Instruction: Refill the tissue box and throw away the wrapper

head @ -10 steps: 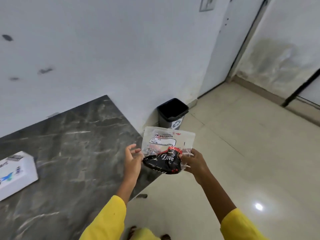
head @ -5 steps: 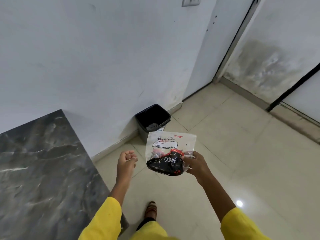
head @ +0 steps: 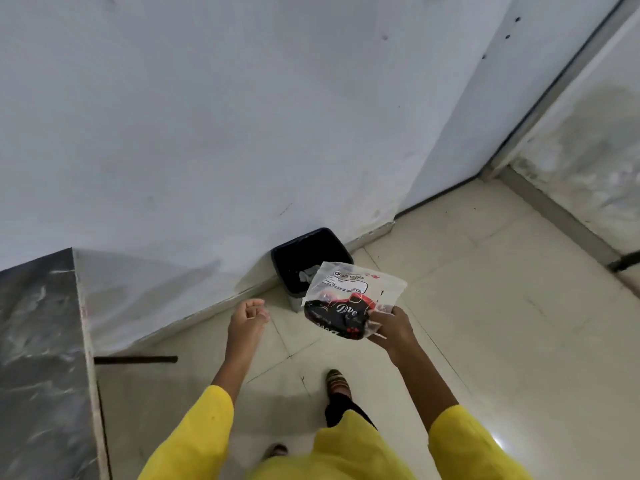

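My right hand (head: 391,329) grips the empty tissue wrapper (head: 349,299), a clear plastic bag with a white label and a black and red printed band. The wrapper hangs in the air just in front of a small black trash bin (head: 308,251) that stands on the floor against the white wall; it covers the bin's near right corner. Some crumpled white scraps lie inside the bin. My left hand (head: 247,320) is loosely curled with nothing in it, to the left of the wrapper. The tissue box is out of view.
A dark marble counter (head: 38,358) fills the lower left, its edge close to my left arm. Beige floor tiles (head: 502,323) spread to the right. A white wall (head: 242,116) and a door frame (head: 554,84) stand behind. My foot (head: 337,382) steps forward.
I have walked away from the counter toward the bin; the tissue box left the view. My left hand let go of the wrapper and curled shut. The bin is now right behind the wrapper.
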